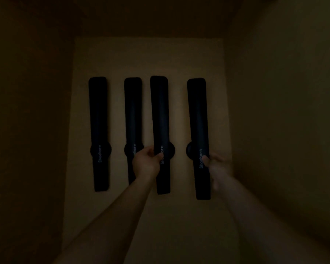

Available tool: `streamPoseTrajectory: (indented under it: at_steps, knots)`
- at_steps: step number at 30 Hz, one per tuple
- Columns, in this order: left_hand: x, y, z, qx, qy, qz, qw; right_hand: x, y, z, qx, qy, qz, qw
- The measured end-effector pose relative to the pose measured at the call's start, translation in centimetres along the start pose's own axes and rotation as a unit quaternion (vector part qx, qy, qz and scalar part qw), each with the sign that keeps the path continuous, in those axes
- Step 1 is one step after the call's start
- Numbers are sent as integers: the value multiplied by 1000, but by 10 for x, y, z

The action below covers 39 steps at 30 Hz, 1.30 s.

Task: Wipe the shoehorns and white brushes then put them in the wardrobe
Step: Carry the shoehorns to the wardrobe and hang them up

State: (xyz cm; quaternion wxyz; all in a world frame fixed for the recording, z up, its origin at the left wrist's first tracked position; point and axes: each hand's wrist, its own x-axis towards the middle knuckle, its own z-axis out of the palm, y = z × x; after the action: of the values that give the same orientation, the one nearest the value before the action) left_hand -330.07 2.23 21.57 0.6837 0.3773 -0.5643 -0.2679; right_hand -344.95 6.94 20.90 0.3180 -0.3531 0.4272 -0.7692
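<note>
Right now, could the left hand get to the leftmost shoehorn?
Probably, once freed: the left hand grips the third shoehorn, and only the second shoehorn lies between it and the leftmost shoehorn.

Left wall point(27, 130) and right wall point(274, 130) box you in. The row of four shoehorns point(99, 130) blocks the middle of the shelf point(151, 58). Tightest gap is between second shoehorn point(133, 115) and third shoehorn point(159, 115). Bare strips run along the back and front edges, and the front one is wider.

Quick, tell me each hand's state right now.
Left hand: grips the third shoehorn from the left.
Right hand: grips the rightmost shoehorn.
</note>
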Motion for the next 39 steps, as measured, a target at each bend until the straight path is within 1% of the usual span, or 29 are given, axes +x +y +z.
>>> streamPoseTrajectory:
  at_steps: [3,6,10,13,18,23,27,31,34,37,39]
  knots:
    - [19,-5,6,25,15,22,999,19,4,7,13,7,-16,1000]
    - [26,-9,10,65,40,53,996,34,7,14,31,30,-34,998]
    - [24,-16,11,131,42,101,985,43,17,22,40,58,-81,994]
    - [23,-15,14,160,49,111,980,46,23,27,42,74,-111,990]
    - [24,-15,17,167,44,119,978,48,28,29,24,76,-144,986]
    - [17,-28,13,164,44,126,977,49,44,22,-12,84,-132,988]
    - [12,-35,13,168,38,121,978,49,53,18,-17,87,-108,990]
    - [4,-33,6,194,32,121,973,48,51,15,-1,115,-108,987]
    - [-3,-27,-4,199,38,112,973,40,42,10,-17,123,-108,986]
    - [-11,-17,-15,214,20,94,972,28,33,5,-54,97,-91,990]
    - [-18,-13,-20,216,-3,91,972,21,35,2,-118,57,-99,986]
